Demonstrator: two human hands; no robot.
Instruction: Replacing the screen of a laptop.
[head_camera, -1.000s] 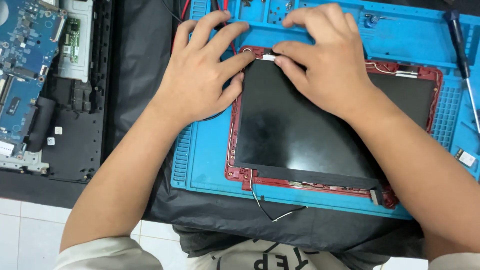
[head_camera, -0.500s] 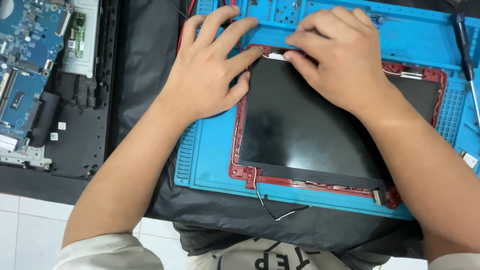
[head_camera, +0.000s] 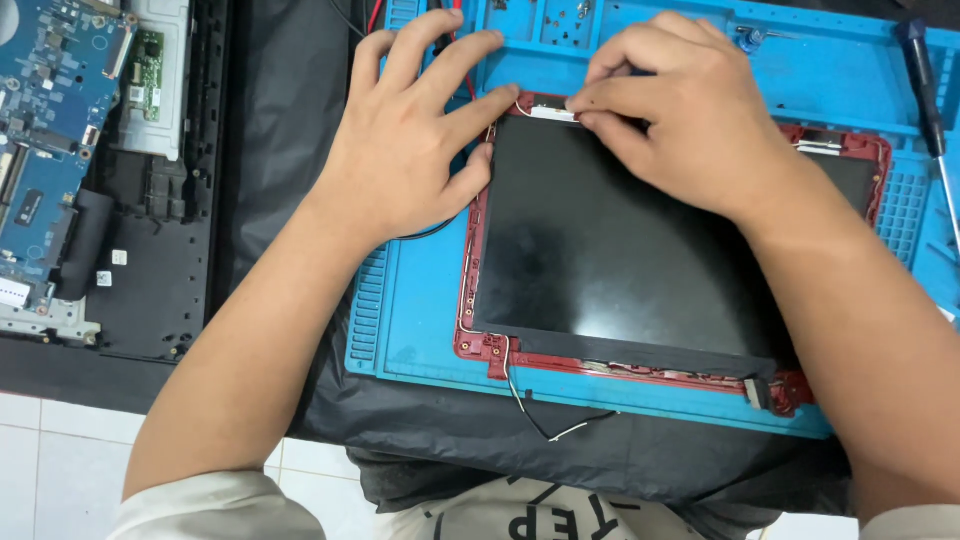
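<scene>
I see the panel (head_camera: 620, 240), a dark screen, lying in its red lid (head_camera: 470, 345) on the blue mat (head_camera: 420, 320), which covers the middle of the counter and runs to its right edge. My left hand (head_camera: 410, 150) lies flat with fingers spread at the panel's far left corner, thumb pressed on the left edge; it clamps nothing. My right hand (head_camera: 680, 110) has its grip together, fingertips pinched on a small silver strip (head_camera: 550, 112) at the panel's far edge.

The risks, as I judge them: a hard pull on the strip could tear it or bend the thin glass, and the left thumb bearing down at the edge could crack it. A thin wire (head_camera: 545, 425) trails off the lid's near left corner over the black cloth (head_camera: 300, 130); a sleeve or wrist could snag it. The screwdriver (head_camera: 925, 85) lies at the mat's far right corner, just beside my forearm, and could be knocked. The opened board (head_camera: 50, 130) sits at the counter's left edge, well apart.
</scene>
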